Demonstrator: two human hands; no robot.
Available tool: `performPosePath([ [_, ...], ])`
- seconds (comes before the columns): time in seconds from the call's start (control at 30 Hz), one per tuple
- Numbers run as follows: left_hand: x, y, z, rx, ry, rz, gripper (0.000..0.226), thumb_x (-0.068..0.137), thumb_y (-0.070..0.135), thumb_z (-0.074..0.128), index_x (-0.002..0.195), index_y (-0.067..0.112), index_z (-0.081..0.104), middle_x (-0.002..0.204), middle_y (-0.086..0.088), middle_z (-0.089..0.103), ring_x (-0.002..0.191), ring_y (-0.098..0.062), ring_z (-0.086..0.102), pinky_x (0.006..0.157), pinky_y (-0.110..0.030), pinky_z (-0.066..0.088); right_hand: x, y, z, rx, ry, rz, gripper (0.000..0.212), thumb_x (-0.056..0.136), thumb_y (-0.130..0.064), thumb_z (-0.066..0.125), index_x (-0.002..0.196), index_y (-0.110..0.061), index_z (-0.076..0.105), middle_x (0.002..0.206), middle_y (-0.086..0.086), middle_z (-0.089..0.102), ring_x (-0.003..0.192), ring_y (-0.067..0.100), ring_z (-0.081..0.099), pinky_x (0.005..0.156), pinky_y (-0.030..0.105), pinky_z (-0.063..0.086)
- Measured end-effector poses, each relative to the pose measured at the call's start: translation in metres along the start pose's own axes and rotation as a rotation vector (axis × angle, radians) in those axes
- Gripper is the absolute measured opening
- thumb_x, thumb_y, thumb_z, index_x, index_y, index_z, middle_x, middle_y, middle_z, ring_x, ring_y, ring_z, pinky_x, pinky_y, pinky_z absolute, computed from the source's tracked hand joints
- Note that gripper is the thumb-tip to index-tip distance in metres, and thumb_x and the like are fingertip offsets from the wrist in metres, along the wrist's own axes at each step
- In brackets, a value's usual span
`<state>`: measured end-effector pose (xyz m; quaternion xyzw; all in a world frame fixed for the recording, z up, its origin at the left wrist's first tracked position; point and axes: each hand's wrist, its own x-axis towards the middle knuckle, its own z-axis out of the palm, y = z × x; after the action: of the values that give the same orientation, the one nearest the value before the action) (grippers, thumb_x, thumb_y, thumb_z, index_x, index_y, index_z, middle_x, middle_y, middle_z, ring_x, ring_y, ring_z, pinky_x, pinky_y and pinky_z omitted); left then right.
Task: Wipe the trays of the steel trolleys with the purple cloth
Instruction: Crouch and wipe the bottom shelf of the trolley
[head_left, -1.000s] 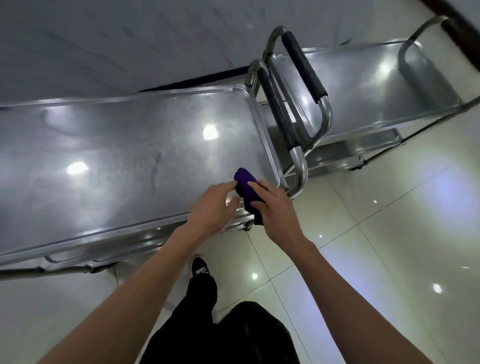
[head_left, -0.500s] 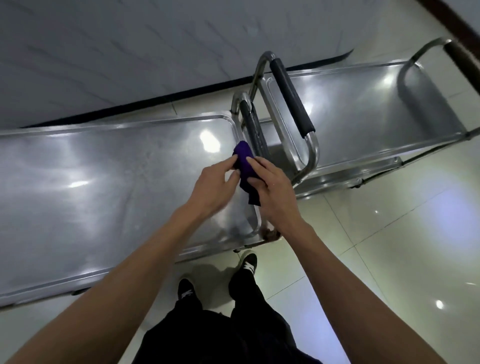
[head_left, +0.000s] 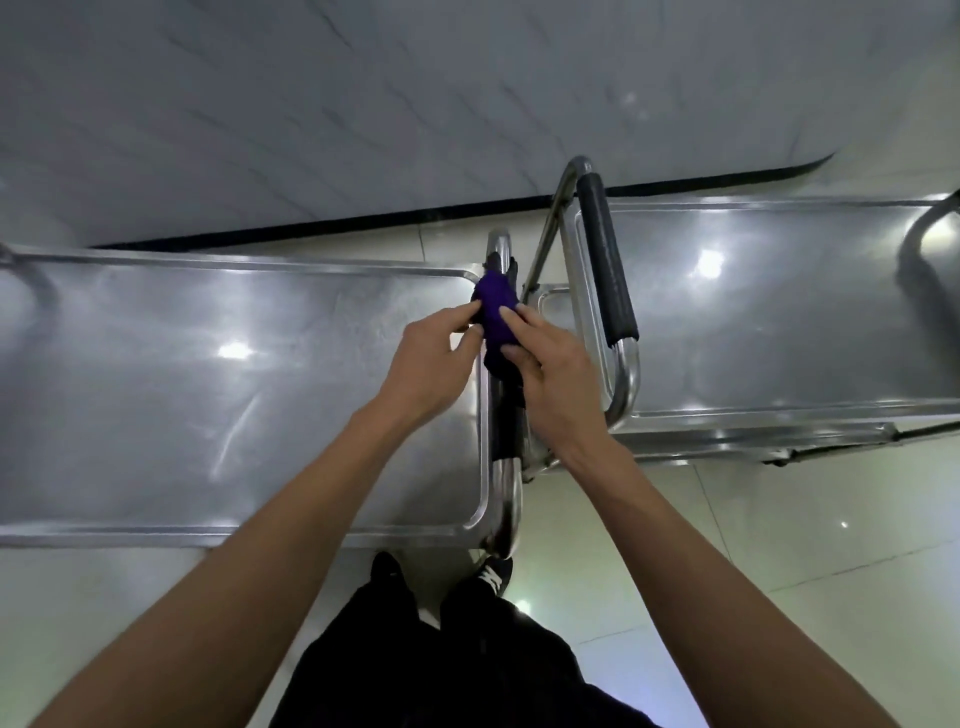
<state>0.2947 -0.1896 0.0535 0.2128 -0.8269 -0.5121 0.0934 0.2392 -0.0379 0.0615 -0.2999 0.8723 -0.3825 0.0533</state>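
Two steel trolleys stand end to end. The left trolley's top tray (head_left: 208, 395) fills the left half of the head view; the right trolley's tray (head_left: 779, 317) lies to the right. A bunched purple cloth (head_left: 496, 317) is held above the left trolley's handle (head_left: 506, 483). My left hand (head_left: 431, 358) pinches the cloth's left side with its fingertips. My right hand (head_left: 556, 364) grips the cloth from the right, with fingers over its top and lower part.
The right trolley's handle (head_left: 605, 270) with a black foam grip rises just right of my hands. A lower shelf (head_left: 556, 306) shows between the two handles. A grey wall (head_left: 415, 104) runs behind the trolleys. Glossy tiled floor (head_left: 779, 545) lies at the right and below.
My view has swung over the gap between the trolleys as I stepped closer. Both hands stayed on the cloth, which now sits over the left trolley's handle instead of the tray's near corner.
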Motion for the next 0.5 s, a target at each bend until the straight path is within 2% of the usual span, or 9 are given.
performPosePath([
  [0.1, 0.0, -0.013, 0.003, 0.075, -0.056, -0.045, 0.033, 0.103, 0.018, 0.048, 0.129, 0.022, 0.067, 0.118, 0.007, 0.071, 0.106, -0.005, 0.063, 0.096, -0.025, 0.05, -0.005, 0.007, 0.021, -0.156, -0.074, 0.011, 0.042, 0.099, -0.019, 0.057, 0.141, -0.017, 0.055, 0.145, 0.007, 0.053, 0.126, 0.029, 0.051, 0.11, 0.04, 0.039],
  [0.2, -0.001, -0.03, 0.003, 0.088, -0.099, -0.101, 0.03, 0.102, 0.016, 0.043, 0.11, 0.02, 0.072, 0.097, 0.003, 0.074, 0.091, -0.015, 0.066, 0.084, -0.03, 0.054, -0.012, 0.012, 0.038, -0.201, -0.091, 0.018, 0.042, 0.1, -0.028, 0.055, 0.141, -0.021, 0.055, 0.15, 0.004, 0.048, 0.132, 0.026, 0.043, 0.109, 0.044, 0.036],
  [0.27, -0.001, -0.038, 0.001, 0.054, -0.092, -0.14, 0.029, 0.101, 0.017, 0.044, 0.101, 0.024, 0.072, 0.092, 0.007, 0.074, 0.088, -0.009, 0.066, 0.082, -0.029, 0.054, -0.015, 0.016, 0.042, -0.215, -0.087, 0.01, 0.043, 0.101, -0.031, 0.05, 0.143, -0.022, 0.053, 0.153, 0.003, 0.044, 0.138, 0.025, 0.037, 0.11, 0.048, 0.036],
  [0.3, -0.001, -0.04, 0.001, 0.028, -0.081, -0.159, 0.029, 0.1, 0.019, 0.045, 0.102, 0.031, 0.071, 0.091, 0.014, 0.071, 0.086, 0.0, 0.064, 0.081, -0.024, 0.053, -0.016, 0.019, 0.042, -0.218, -0.097, 0.016, 0.044, 0.102, -0.031, 0.048, 0.145, -0.023, 0.049, 0.156, 0.003, 0.04, 0.141, 0.024, 0.033, 0.113, 0.048, 0.033],
  [0.33, 0.0, -0.042, 0.002, -0.008, -0.067, -0.181, 0.029, 0.1, 0.022, 0.047, 0.111, 0.036, 0.069, 0.093, 0.019, 0.069, 0.085, 0.007, 0.063, 0.081, -0.018, 0.052, -0.017, 0.022, 0.041, -0.215, -0.114, 0.035, 0.047, 0.102, -0.033, 0.046, 0.148, -0.025, 0.045, 0.158, 0.002, 0.035, 0.145, 0.023, 0.028, 0.116, 0.046, 0.03],
  [0.4, 0.0, -0.042, 0.005, -0.079, -0.035, -0.214, 0.038, 0.1, 0.027, 0.052, 0.136, 0.033, 0.058, 0.105, 0.019, 0.065, 0.091, 0.014, 0.061, 0.075, -0.01, 0.051, -0.018, 0.028, 0.04, -0.214, -0.155, 0.069, 0.052, 0.103, -0.036, 0.046, 0.153, -0.029, 0.035, 0.162, 0.0, 0.027, 0.148, 0.022, 0.021, 0.119, 0.042, 0.023],
  [0.43, -0.002, -0.042, 0.005, -0.077, -0.021, -0.192, 0.044, 0.099, 0.027, 0.054, 0.142, 0.033, 0.051, 0.112, 0.017, 0.064, 0.096, 0.011, 0.061, 0.074, -0.009, 0.05, -0.018, 0.03, 0.04, -0.235, -0.176, 0.069, 0.054, 0.102, -0.037, 0.047, 0.154, -0.03, 0.033, 0.163, -0.001, 0.024, 0.149, 0.022, 0.019, 0.12, 0.042, 0.021],
  [0.5, -0.006, -0.044, 0.005, 0.032, 0.003, -0.049, 0.049, 0.097, 0.023, 0.056, 0.144, 0.032, 0.05, 0.125, 0.013, 0.062, 0.107, 0.001, 0.06, 0.083, -0.015, 0.051, -0.016, 0.029, 0.042, -0.293, -0.212, 0.057, 0.056, 0.102, -0.038, 0.046, 0.155, -0.032, 0.029, 0.165, -0.001, 0.018, 0.151, 0.023, 0.015, 0.12, 0.044, 0.023],
])
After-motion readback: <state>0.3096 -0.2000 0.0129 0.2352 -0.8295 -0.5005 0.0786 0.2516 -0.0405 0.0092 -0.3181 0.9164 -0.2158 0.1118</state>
